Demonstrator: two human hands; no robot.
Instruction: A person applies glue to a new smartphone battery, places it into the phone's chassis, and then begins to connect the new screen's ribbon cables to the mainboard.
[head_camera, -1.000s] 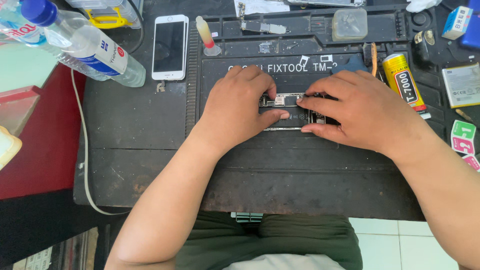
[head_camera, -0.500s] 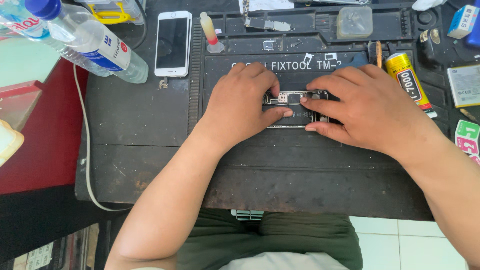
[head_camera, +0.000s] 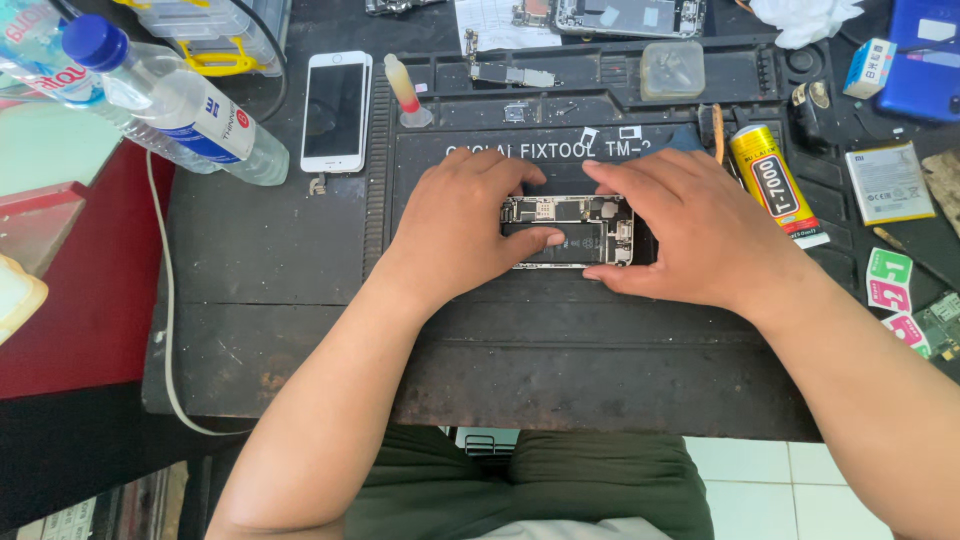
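Opened phone (head_camera: 568, 231) lying centre of dark repair mat (head_camera: 300, 250) on counter, more exposed than earlier. Left hand (head_camera: 470, 225) grip pinching its left end; right hand (head_camera: 690, 230) grip clasping right end, shifted rightward.

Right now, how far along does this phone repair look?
Partway, I would guess. The phone lies opened on the black mat, its insides showing. The left hand and right hand both press on it. A white screen lies apart beside the water bottle, so closing up seems left.
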